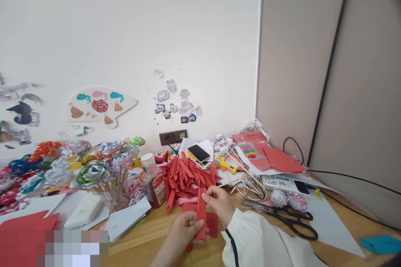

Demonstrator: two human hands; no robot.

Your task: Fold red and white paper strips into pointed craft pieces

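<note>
Between my two hands is a narrow folded strip of red paper [201, 212], standing nearly upright above the wooden table. My left hand [188, 225] grips its lower part, with the thumb across the front. At the upper right edge, my right hand [219, 202] pinches the strip between thumb and fingers. More red paper [212, 224] lies just behind and below the strip, partly hidden by my hands. Beyond them rises a heap of folded red paper pieces [184, 175]. A jar with a white lid [153, 181] stands left of the heap.
Paper flowers [94, 173] crowd the left, near wooden sticks [114, 190]. Black-handled scissors [291, 219] lie right of my right sleeve. Behind are a phone [199, 153], a yellow glue gun [227, 166] and red sheets [282, 160]. Cables run along the right side.
</note>
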